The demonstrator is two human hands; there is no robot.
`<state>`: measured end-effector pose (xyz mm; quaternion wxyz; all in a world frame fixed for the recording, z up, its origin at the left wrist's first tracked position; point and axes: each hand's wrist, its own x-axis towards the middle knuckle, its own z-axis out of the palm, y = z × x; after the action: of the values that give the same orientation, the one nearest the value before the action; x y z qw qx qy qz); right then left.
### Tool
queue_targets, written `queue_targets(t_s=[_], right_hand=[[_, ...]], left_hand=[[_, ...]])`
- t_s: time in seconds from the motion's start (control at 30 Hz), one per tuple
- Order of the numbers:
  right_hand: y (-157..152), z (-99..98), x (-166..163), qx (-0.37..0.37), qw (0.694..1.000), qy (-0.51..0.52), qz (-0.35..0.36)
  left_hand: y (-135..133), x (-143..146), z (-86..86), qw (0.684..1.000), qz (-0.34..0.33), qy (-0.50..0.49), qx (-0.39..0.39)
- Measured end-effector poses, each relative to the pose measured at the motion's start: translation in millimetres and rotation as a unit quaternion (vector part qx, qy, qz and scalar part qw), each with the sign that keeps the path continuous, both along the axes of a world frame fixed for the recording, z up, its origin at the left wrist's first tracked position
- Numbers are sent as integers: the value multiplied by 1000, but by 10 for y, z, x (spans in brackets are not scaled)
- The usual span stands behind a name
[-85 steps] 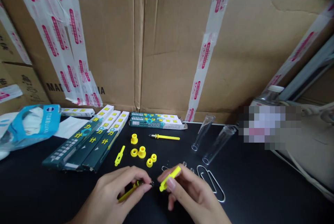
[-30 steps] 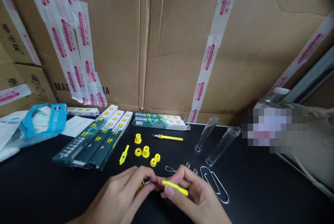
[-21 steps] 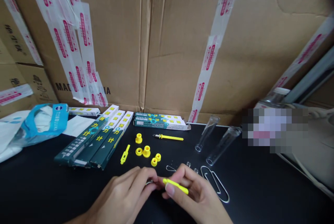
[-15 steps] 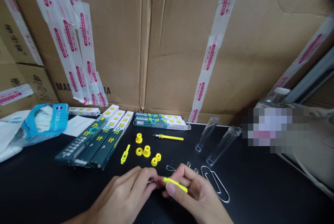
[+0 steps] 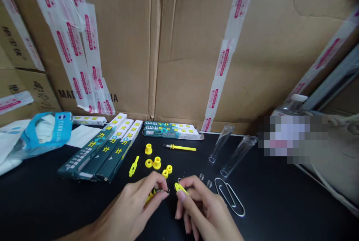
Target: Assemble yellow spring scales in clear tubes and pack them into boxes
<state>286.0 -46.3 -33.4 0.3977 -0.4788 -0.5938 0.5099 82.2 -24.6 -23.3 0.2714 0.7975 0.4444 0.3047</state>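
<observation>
Above the table, your left hand pinches a metal-tipped yellow rod, your right hand a yellow tab — apart, not joined. Beyond, a second rod lies already tipped; yellow collars and clear tubes lie loose.

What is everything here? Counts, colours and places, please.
Cartons: at least two, brown, back and left
Tape: several, white and red, on cartons
Narrow boxes: about six, green and white, back left and centre
Packet: one, blue, far left
Paper: one, white, beside packet
Round pieces: five, yellow, centre
Flat piece: one, yellow, left of these
Rod: one, yellow, back centre
Tubes: two, clear, right
Paper clip: one, silver, right
Tiny cylinders: two, clear, beside paper clip
Wire: one, silver, half hidden, centre
Bottle: one, white cap, blurred, back right
Table: one, black, beneath
Left hand: one, holding yellow rod
Right hand: one, holding yellow flat piece
</observation>
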Motion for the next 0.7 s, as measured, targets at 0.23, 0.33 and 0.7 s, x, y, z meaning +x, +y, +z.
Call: queue_targets(t_s=[0.23,0.33,0.7], right_hand=[[-70,57,-49,104,987,-119,1],[-74,53,-56,117,983,-140,1],[-78,19,-82,141,974,-175,-1]], left_hand=[[-22,5,-31,1000,0,-3,10],[-24,10,-35,1000,7,5,26],[-45,13,33,999,10,42,33]])
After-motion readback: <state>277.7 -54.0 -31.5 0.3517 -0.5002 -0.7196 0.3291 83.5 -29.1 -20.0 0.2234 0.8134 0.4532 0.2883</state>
